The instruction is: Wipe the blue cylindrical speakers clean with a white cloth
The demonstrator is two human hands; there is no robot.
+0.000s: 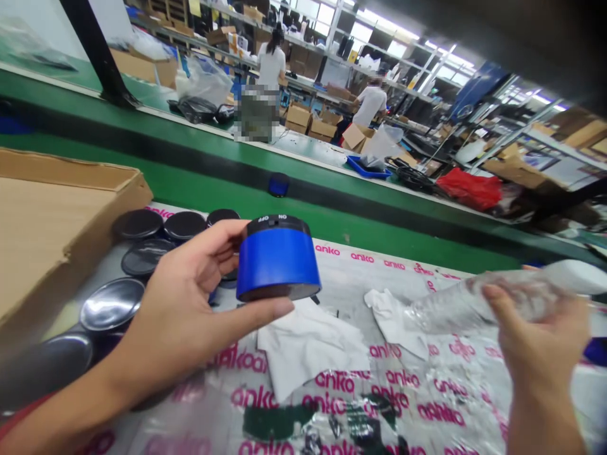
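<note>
My left hand [190, 303] holds a blue round device [277, 262] upside down between thumb and fingers; its black base reads OFF and ON. At the right, my right hand [540, 341] grips a crumpled clear plastic bag [469, 303] that stretches left toward a white cloth [391, 316]. A second white cloth [308, 344] lies on the table below the device.
Several round black and shiny discs [142, 253] lie at the left beside an open cardboard box [57, 215]. Printed "anko" plastic sheets [379, 404] cover the table. A green conveyor [332, 208] carries one blue device [279, 184]. Two people work at the far shelves.
</note>
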